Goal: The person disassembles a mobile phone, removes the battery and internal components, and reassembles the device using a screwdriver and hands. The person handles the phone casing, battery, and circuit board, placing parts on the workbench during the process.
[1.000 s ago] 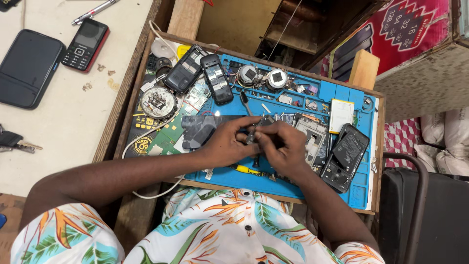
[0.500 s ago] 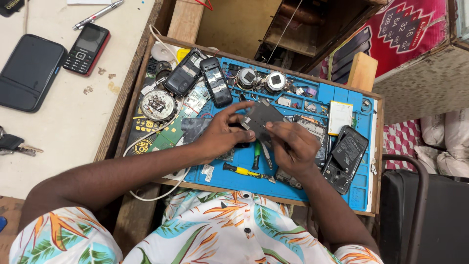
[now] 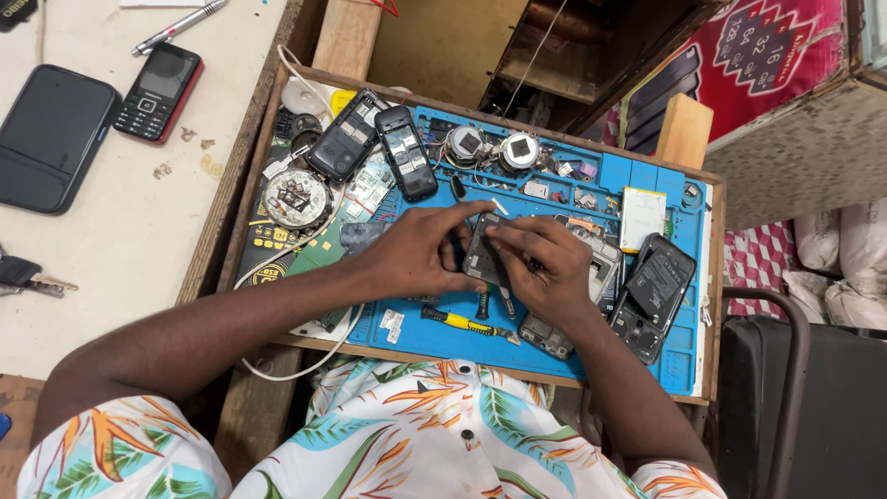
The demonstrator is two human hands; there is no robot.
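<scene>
- Phone frame (image 3: 482, 251), grey, flat, rectangular: held between both hands just above the blue repair mat (image 3: 591, 342), near its middle.
- Left hand (image 3: 418, 249): forearm comes in from the lower left; fingers curled and pinching the frame's left edge, thumb on top.
- Right hand (image 3: 545, 268): wrist bent inward; fingers pressed together on the frame's right side and top, fingertips meeting the left hand's.
- Yellow-handled screwdriver (image 3: 467, 322): lying on the mat just below the hands.
- Two opened dark phones (image 3: 374, 143): side by side at the mat's upper left, backs off.
- White rectangular battery pack (image 3: 643, 218): upper right of the mat.
- Black phone back (image 3: 658, 282), bearing a label: right of the right hand, tilted.
- Red-and-black keypad phone (image 3: 159, 92) and black slab phone (image 3: 51, 137): on the pale tabletop (image 3: 111, 240), far left.
- Red patterned cloth with white figures (image 3: 767, 55): upper right corner.
</scene>
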